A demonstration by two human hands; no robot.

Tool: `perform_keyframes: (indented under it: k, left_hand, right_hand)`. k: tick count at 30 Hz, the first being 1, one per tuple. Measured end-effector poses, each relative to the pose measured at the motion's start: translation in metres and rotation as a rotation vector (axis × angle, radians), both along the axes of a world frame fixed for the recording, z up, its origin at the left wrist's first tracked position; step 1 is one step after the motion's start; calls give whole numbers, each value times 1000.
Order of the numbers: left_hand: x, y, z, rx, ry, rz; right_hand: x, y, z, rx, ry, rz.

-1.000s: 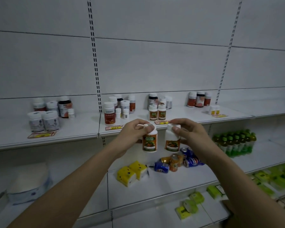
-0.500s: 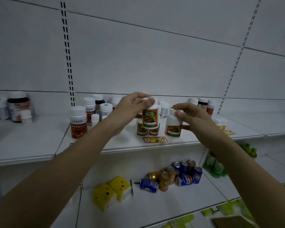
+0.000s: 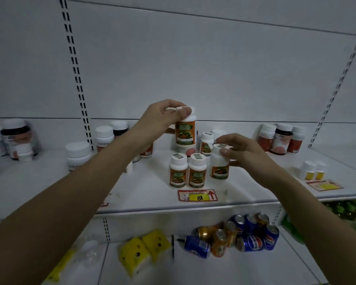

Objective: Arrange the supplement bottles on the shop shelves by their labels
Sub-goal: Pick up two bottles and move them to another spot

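At the centre of the frame the left hand [image 3: 162,118] pinches the white cap of a round plastic bottle with an orange-and-green label [image 3: 185,130], fingers curled over the top, holding it upright above the white shelf [image 3: 152,194]. Just right and lower, the right hand [image 3: 240,150] grips the cap of a second bottle [image 3: 219,162] of the same kind, its base at or just above the shelf, beside two matching bottles [image 3: 187,173] standing side by side. A red-and-yellow price tag [image 3: 197,195] lies flat before them. Both forearms reach up from the lower corners. Glossy cans [image 3: 234,233] lie jumbled on the shelf below.
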State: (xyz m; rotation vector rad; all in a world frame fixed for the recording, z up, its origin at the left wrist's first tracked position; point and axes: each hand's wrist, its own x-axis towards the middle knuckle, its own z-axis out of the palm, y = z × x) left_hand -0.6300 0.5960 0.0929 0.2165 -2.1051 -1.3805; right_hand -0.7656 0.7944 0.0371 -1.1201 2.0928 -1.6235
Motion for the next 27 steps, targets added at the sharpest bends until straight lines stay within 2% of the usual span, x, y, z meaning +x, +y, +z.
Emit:
perform_keyframes:
  k: [6, 14, 22, 25, 27]
  left_hand:
    - [-7, 2, -7, 18, -20, 79]
    - [-3, 11, -14, 19, -38, 139]
    - [-3, 16, -1, -8, -16, 187]
    - [-6, 13, 1, 22, -13, 195]
    - [-8, 10, 3, 15, -41, 204]
  right_hand:
    - [-12, -7, -13, 108, 29, 109]
    - [-19, -2, -24, 105, 4, 194]
    - [-28, 2, -32, 111, 68, 242]
    - [-43, 0, -36, 81, 112, 109]
    - [-58, -2, -44, 171, 223, -53]
